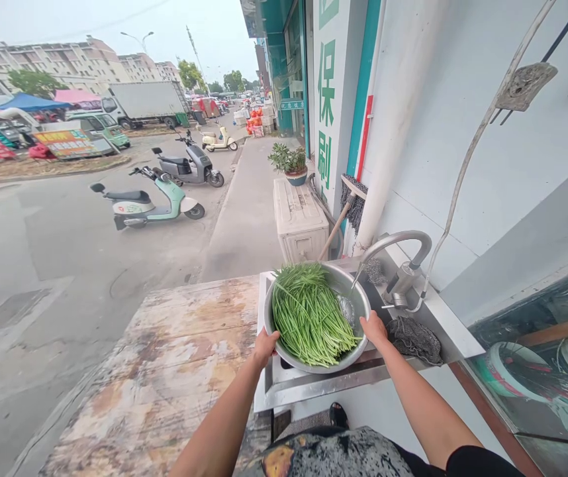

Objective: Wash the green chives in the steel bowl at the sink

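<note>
Left hand (265,346): fingers curled tight on the near left rim of the metal bowl (284,354).
Right hand (374,327): closed on the bowl's right rim.
Bowl: sits over the small steel sink (284,387), just beside the worn wooden table (165,371).
Green stems (308,315): piled inside the bowl.
Tap (397,248): water runs down into the bowl.
Scrub cloth (414,339): lies right of the bowl.
</note>
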A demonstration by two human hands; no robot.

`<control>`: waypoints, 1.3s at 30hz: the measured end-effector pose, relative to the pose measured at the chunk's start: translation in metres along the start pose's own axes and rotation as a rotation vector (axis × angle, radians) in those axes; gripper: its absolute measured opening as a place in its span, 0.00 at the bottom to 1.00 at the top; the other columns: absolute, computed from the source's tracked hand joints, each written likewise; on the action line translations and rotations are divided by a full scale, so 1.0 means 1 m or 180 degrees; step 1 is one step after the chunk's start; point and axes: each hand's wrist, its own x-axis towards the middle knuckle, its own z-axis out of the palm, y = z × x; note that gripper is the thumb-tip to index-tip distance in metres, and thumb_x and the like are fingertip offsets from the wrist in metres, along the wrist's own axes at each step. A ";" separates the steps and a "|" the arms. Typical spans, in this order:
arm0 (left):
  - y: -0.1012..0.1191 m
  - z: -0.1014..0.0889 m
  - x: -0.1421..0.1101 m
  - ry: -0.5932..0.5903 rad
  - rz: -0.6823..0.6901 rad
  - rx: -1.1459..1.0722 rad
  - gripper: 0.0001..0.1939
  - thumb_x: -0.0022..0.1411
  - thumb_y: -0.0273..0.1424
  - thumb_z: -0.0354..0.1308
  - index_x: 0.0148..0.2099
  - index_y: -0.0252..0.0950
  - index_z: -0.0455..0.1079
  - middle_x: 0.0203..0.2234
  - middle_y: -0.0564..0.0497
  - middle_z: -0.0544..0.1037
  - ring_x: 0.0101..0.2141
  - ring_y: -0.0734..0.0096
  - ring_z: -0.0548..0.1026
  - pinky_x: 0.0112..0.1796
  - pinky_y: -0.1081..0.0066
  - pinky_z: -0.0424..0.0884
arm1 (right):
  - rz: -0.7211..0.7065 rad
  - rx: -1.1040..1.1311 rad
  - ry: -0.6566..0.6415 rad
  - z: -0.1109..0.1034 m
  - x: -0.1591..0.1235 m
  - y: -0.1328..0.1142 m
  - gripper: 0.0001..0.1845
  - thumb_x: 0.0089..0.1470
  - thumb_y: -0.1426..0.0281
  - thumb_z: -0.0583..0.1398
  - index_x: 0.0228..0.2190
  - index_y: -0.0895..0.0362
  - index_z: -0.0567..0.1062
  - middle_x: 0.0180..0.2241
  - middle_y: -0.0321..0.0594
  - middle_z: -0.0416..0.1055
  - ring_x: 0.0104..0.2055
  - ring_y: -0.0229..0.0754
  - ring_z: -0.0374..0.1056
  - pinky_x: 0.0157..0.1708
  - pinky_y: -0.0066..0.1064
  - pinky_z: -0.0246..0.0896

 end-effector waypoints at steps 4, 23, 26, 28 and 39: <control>-0.002 0.000 0.001 -0.0012 0.0000 -0.0036 0.10 0.57 0.25 0.53 0.44 0.35 0.63 0.16 0.61 0.62 0.14 0.80 0.61 0.16 0.79 0.58 | 0.0007 -0.0011 -0.0025 -0.001 -0.001 0.000 0.19 0.62 0.62 0.52 0.49 0.61 0.66 0.46 0.54 0.73 0.49 0.51 0.71 0.41 0.34 0.64; -0.014 0.001 0.012 -0.0027 -0.0022 -0.0155 0.14 0.57 0.26 0.53 0.48 0.34 0.64 0.20 0.58 0.67 0.16 0.80 0.64 0.18 0.79 0.63 | 0.0015 -0.0078 -0.0064 -0.001 -0.001 -0.001 0.21 0.63 0.60 0.51 0.50 0.62 0.65 0.47 0.54 0.72 0.49 0.52 0.70 0.42 0.34 0.64; -0.013 0.002 0.012 -0.0027 -0.0052 -0.0126 0.14 0.57 0.27 0.54 0.47 0.34 0.63 0.19 0.58 0.66 0.16 0.80 0.64 0.18 0.79 0.62 | 0.0021 -0.0076 -0.0057 0.000 0.002 0.000 0.21 0.62 0.60 0.51 0.50 0.62 0.65 0.48 0.54 0.72 0.50 0.52 0.70 0.43 0.34 0.64; -0.013 0.002 0.012 -0.0020 -0.0059 -0.0127 0.14 0.58 0.27 0.54 0.47 0.35 0.63 0.18 0.59 0.65 0.16 0.80 0.63 0.18 0.79 0.61 | 0.0012 -0.0075 -0.0052 0.001 0.002 0.001 0.21 0.63 0.60 0.51 0.50 0.62 0.65 0.48 0.54 0.73 0.50 0.52 0.70 0.43 0.34 0.64; -0.011 0.008 0.011 0.0050 0.0016 -0.0313 0.13 0.57 0.25 0.53 0.46 0.35 0.64 0.18 0.58 0.67 0.15 0.78 0.64 0.16 0.78 0.60 | -0.0162 -0.0142 -0.0088 -0.005 0.003 0.002 0.20 0.64 0.63 0.50 0.49 0.65 0.67 0.46 0.59 0.73 0.50 0.55 0.71 0.42 0.37 0.64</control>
